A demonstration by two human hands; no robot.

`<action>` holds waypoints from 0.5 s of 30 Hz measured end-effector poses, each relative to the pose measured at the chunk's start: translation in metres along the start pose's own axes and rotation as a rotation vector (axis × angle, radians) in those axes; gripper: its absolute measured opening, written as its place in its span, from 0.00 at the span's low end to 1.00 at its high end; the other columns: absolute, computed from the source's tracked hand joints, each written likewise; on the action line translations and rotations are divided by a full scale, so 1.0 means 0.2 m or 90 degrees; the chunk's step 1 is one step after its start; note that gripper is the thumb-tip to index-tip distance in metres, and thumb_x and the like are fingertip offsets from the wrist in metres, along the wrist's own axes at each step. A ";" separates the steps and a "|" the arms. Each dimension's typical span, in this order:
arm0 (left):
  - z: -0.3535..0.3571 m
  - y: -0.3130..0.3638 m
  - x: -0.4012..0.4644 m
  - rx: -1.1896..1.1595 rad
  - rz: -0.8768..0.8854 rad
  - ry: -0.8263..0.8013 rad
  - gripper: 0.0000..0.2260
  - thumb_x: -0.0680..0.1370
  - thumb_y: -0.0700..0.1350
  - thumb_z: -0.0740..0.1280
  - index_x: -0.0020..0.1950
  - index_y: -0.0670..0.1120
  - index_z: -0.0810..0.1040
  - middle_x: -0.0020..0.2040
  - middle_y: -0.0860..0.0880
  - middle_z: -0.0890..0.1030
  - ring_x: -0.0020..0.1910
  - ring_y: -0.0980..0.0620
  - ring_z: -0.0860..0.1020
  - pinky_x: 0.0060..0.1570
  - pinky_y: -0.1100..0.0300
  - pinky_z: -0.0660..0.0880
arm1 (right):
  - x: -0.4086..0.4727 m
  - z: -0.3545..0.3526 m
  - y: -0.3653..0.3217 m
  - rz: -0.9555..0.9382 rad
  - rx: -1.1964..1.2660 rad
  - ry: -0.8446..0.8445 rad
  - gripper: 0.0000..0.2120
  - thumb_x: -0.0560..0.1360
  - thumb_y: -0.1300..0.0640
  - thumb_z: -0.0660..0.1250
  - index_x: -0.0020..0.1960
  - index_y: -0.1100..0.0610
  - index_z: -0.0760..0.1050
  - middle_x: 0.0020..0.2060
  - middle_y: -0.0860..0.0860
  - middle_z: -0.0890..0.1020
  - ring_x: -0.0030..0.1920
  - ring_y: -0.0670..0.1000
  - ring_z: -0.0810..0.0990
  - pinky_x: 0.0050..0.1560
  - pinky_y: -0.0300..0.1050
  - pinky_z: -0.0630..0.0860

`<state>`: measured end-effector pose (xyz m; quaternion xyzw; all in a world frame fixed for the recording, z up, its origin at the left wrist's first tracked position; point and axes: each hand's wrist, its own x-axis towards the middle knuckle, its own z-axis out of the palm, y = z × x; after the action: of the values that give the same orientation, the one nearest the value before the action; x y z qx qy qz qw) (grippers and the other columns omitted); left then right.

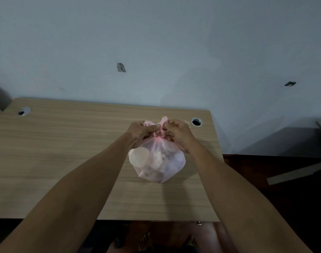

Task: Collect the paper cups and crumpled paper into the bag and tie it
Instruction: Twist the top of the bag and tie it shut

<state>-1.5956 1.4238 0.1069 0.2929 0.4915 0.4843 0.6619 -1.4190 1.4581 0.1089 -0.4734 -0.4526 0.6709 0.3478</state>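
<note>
- Pink, see-through plastic: the bag sits on the wooden desk, toward its right half, with its gathered neck standing up at 12 o'clock from the bulging body.
- Through the film I make out the round pale end of a paper cup at the bag's 9 o'clock side; the rest of the contents are a blur, so I cannot sort crumpled paper from cups.
- My left hand pinches one twisted tail of the neck, fingers curled round it, from the 9 o'clock side.
- My right hand pinches the other tail from 3 o'clock, thumb and fingertips pressed together on the plastic.
- Between my two hands, the knot is forming, directly over the bag's middle; both hands are equally near it, and a loose end pokes up at 12 o'clock.
- As I judge it, collecting looks done and tying is under way; the coming pull should run along the 9-to-3 line, tails drawn apart, to cinch the knot down against the neck.
- A cable hole lies just beyond my right hand at 2 o'clock.
</note>
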 end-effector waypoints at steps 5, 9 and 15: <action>0.06 0.04 -0.06 0.192 0.059 0.024 0.10 0.67 0.36 0.82 0.36 0.41 0.81 0.37 0.44 0.85 0.35 0.49 0.83 0.39 0.58 0.80 | 0.02 0.02 0.01 -0.028 -0.086 0.093 0.08 0.83 0.58 0.64 0.45 0.57 0.73 0.31 0.59 0.77 0.22 0.50 0.72 0.19 0.36 0.63; 0.07 0.04 -0.03 0.423 0.231 0.026 0.21 0.61 0.36 0.85 0.32 0.49 0.73 0.44 0.48 0.83 0.42 0.54 0.80 0.43 0.61 0.73 | 0.03 0.04 0.01 -0.005 -0.082 0.147 0.07 0.81 0.66 0.66 0.43 0.61 0.73 0.27 0.55 0.70 0.17 0.46 0.68 0.18 0.34 0.62; 0.02 0.05 -0.01 0.652 0.362 0.015 0.21 0.69 0.49 0.82 0.31 0.50 0.69 0.31 0.53 0.77 0.33 0.55 0.73 0.38 0.58 0.68 | 0.08 0.02 0.00 -0.035 -0.208 0.161 0.10 0.71 0.71 0.66 0.33 0.61 0.78 0.29 0.57 0.78 0.26 0.49 0.74 0.28 0.41 0.73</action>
<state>-1.5957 1.4266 0.1184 0.6903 0.5723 0.3469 0.2748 -1.4285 1.4706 0.1045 -0.5914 -0.5207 0.5144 0.3385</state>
